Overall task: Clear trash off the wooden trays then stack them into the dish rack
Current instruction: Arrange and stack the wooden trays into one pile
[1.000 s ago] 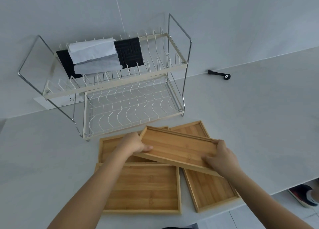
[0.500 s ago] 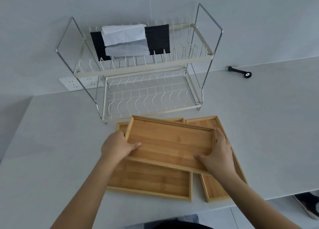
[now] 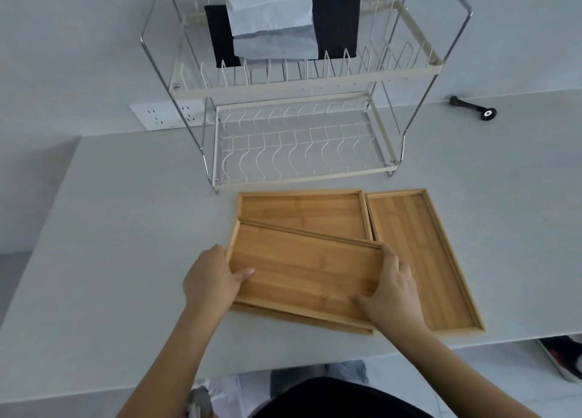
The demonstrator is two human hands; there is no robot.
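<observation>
I hold a wooden tray [image 3: 302,269] flat by its two short ends. My left hand [image 3: 211,282] grips its left end, my right hand [image 3: 393,288] its right end. It lies on top of another tray whose front edge [image 3: 302,318] shows beneath it. A third tray [image 3: 302,211] lies behind, partly covered, and a long tray [image 3: 422,260] lies to the right. No trash shows on the trays. The two-tier wire dish rack [image 3: 299,147] stands just behind them; its lower tier is empty.
Black and white folded cloths [image 3: 274,27] hang on the rack's upper tier. A black handle-like object [image 3: 472,107] lies at the back right by the wall. A wall socket [image 3: 167,115] sits left of the rack. The counter's front edge is close to me; a shoe [image 3: 563,354] is on the floor.
The held tray has come toward me and down, from tilted above the pile to resting on the front tray. My head has moved closer and lower.
</observation>
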